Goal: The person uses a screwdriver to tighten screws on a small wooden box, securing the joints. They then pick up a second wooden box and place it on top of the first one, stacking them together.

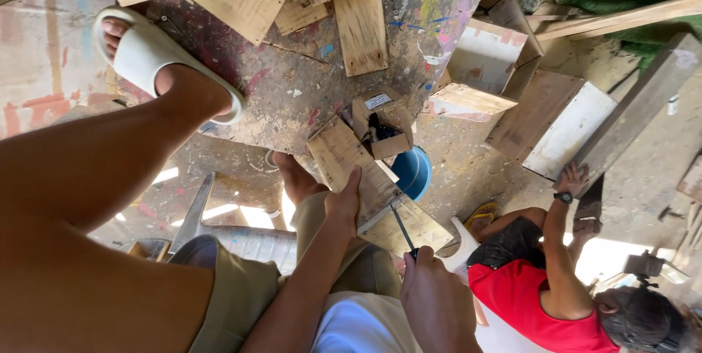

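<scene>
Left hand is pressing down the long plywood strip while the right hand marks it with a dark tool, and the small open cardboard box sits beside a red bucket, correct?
Not quite: the head view shows a blue bucket, not red. The left hand does press the long plywood strip, the right hand holds the dark tool, and the small open cardboard box sits beside the bucket.

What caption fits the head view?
Left hand steadies a wooden board while right hand holds a dark-tipped tool against it.
</scene>
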